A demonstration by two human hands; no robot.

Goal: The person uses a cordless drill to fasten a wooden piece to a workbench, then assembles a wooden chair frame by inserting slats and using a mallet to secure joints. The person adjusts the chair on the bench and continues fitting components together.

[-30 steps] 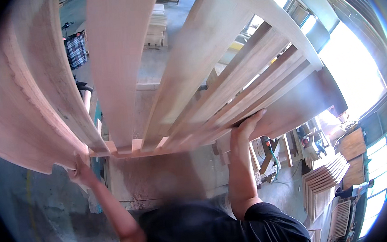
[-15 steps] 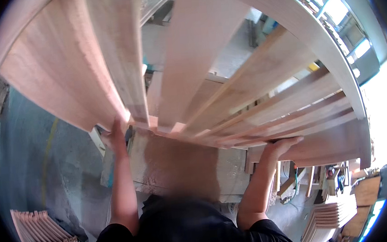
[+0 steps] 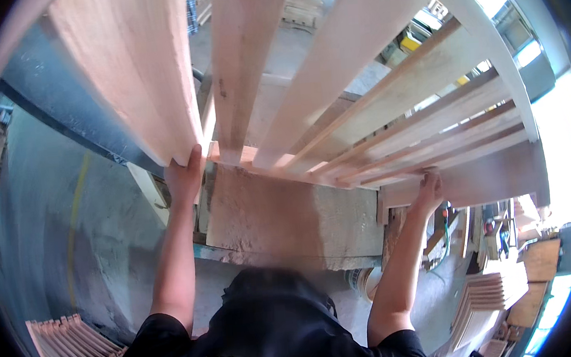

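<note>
Our left hand (image 3: 183, 176) and right hand (image 3: 429, 191) stay gripped on the near ends of the slatted wooden frame (image 3: 333, 101), which has swung further left above the worn tabletop (image 3: 289, 218); plank stacks (image 3: 71, 346) beyond.

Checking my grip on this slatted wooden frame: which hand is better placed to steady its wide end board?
Left. The left hand already grips the wide end board at its lower end; the right hand holds the frame's far side.
</note>
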